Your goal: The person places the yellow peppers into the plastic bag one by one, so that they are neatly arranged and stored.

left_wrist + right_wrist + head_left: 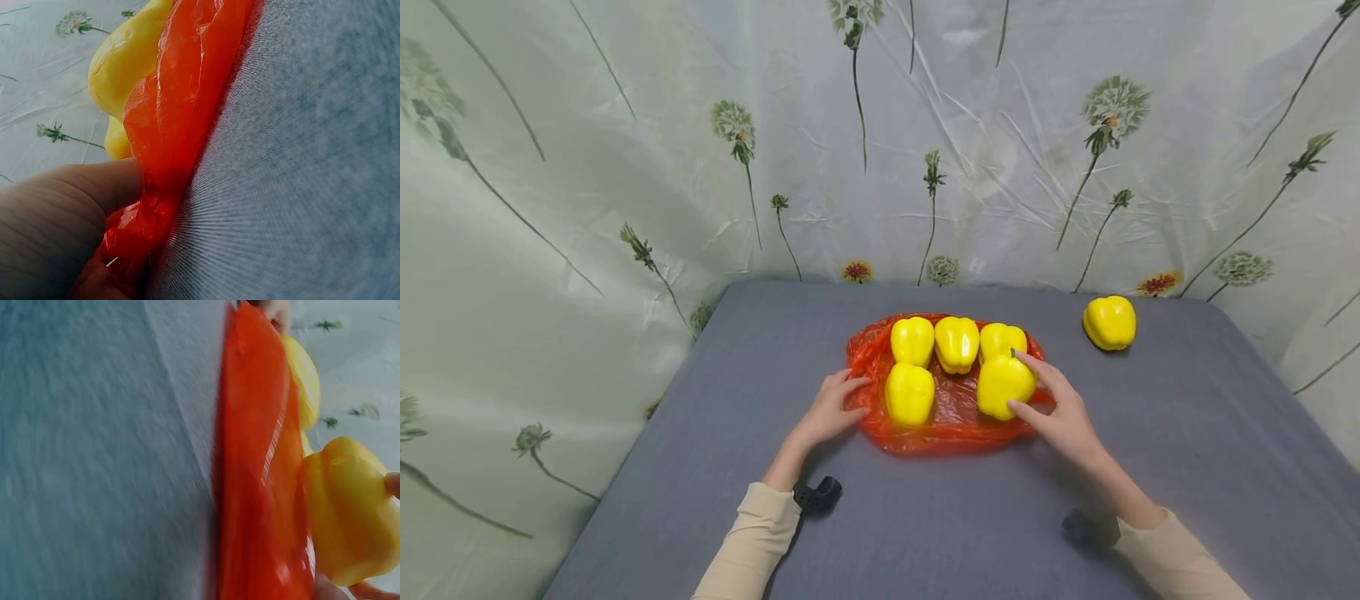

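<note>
My right hand (pixel 1067 421) grips a yellow bell pepper (pixel 1003 387) with a short green stem, thumb low on its near side and fingers at its upper right. In the head view this pepper overlaps the right end of a red plastic bag (pixel 917 442), spread open on the table. Several more yellow bell peppers (pixel 910 396) sit in the bag, in a back row and at front left. At the bag's left edge, my left hand (pixel 829 412) pinches the crumpled plastic. The left wrist view shows its thumb (pixel 119 184) against the red film.
Another yellow bell pepper (pixel 1109 323) lies alone near the table's back right. Grey cloth (pixel 962 525) covers the table. Behind it hangs a pale curtain (pixel 985 167) printed with dandelions, reaching down to the table's back edge.
</note>
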### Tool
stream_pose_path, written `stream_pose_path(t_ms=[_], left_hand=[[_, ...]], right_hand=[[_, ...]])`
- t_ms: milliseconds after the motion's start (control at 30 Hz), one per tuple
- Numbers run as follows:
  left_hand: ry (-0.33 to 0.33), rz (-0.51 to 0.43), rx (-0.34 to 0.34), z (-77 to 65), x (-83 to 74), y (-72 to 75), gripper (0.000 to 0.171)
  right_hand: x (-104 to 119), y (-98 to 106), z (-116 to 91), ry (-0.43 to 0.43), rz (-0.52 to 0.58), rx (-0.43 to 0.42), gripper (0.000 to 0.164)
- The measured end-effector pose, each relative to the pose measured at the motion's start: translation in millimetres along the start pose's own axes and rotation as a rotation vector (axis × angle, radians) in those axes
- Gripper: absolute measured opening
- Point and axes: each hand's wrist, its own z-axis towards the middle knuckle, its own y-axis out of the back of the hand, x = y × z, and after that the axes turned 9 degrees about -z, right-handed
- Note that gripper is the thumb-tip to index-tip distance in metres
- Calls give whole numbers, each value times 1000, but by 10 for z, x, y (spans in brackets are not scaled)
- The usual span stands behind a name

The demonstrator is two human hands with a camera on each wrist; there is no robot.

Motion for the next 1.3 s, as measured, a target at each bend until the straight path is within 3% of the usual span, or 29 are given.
stream_pose_path(t_ms=[267, 600, 900, 1300], left_hand=[[3, -3, -3, 4, -7, -2, 47], [-6, -8, -6, 0, -20, 2, 46], [-1, -1, 2, 11, 1, 8, 47], [-7, -2, -6, 13, -1, 6, 46]], right_hand=[[86, -203, 31, 86, 30, 29, 64], [92, -351, 89, 100, -1, 120, 66], [109, -400, 112, 76, 41, 245, 67], [122, -446, 155, 14, 16, 224, 65]])
